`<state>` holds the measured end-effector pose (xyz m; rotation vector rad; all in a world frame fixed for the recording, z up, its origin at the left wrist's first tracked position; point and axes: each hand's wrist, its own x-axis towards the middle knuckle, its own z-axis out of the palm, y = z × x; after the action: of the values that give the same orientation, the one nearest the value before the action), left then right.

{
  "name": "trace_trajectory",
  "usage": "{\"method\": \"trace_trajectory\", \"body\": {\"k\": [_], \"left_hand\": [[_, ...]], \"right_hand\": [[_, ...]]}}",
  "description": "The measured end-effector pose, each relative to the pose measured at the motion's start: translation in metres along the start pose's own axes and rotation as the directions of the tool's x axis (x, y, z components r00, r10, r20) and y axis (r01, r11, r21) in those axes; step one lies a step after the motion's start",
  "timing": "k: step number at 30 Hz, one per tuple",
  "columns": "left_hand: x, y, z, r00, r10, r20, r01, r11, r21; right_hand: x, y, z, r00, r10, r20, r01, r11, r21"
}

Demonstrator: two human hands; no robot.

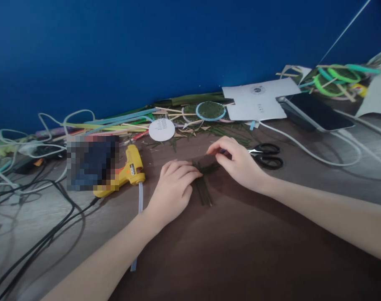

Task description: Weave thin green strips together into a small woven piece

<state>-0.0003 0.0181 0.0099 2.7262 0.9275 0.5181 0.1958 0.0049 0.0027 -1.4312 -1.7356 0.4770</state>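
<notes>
The green strips lie on the brown tabletop, their long axis running near to far, near ends tipped slightly right; others cross their far ends sideways. The left hand, on the strips' left, is nearer, its fingertips over that crossing, fingers together, not wrapped round them. The right hand hovers to the far right, fingers curled; whether they pinch anything cannot be told.
</notes>
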Motion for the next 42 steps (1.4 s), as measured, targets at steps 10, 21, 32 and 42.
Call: {"method": "trace_trajectory", "body": {"k": [10,21,32,42], "left_hand": [[-0.001,0.001,-0.001,0.999,0.026,-0.021,-0.026,1.000,0.004],[-0.003,-0.001,0.001,0.995,0.068,-0.070,-0.065,0.997,0.045],[-0.003,-0.002,0.001,0.994,0.073,-0.086,-0.070,0.997,0.046],[-0.001,-0.001,0.001,0.996,0.020,-0.089,-0.021,1.000,-0.012]], "right_hand": [[0.019,0.010,-0.016,0.983,0.110,-0.147,-0.103,0.993,0.057],[0.040,0.062,-0.043,0.957,0.199,-0.212,-0.281,0.816,-0.505],[0.041,0.061,-0.047,0.984,0.155,-0.089,-0.178,0.892,-0.415],[0.041,0.060,-0.040,0.986,0.158,-0.048,-0.164,0.915,-0.369]]}}
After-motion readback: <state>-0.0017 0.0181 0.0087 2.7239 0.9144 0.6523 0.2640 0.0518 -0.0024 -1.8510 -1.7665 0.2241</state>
